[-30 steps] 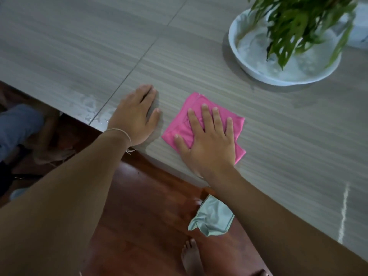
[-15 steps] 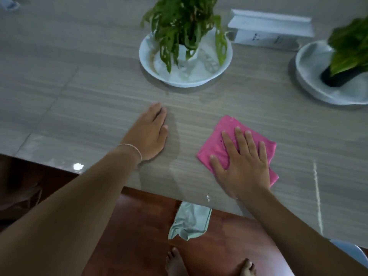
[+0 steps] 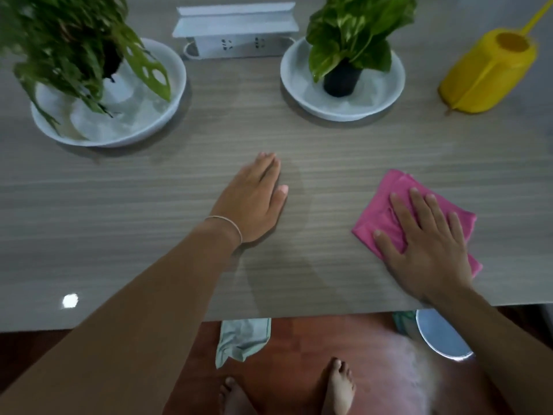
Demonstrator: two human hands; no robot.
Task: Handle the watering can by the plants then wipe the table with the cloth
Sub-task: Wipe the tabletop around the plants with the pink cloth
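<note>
A folded pink cloth lies on the grey wood-grain table near its front edge, at the right. My right hand presses flat on the cloth, fingers spread. My left hand rests flat on the bare table to the left of it, fingers together, holding nothing. A yellow watering can stands at the far right, well behind the cloth, touched by neither hand. Two potted plants sit in white dishes: a leafy one far left and a broad-leaved one in a black pot.
A white socket box stands at the back between the two white dishes. Below the table edge a pale green cloth lies on the red-brown floor by my bare feet. A round light-blue seat shows lower right.
My right hand has slid the pink cloth rightward along the table. My left hand and my view followed to the right, bringing the second plant and the watering can into sight.
</note>
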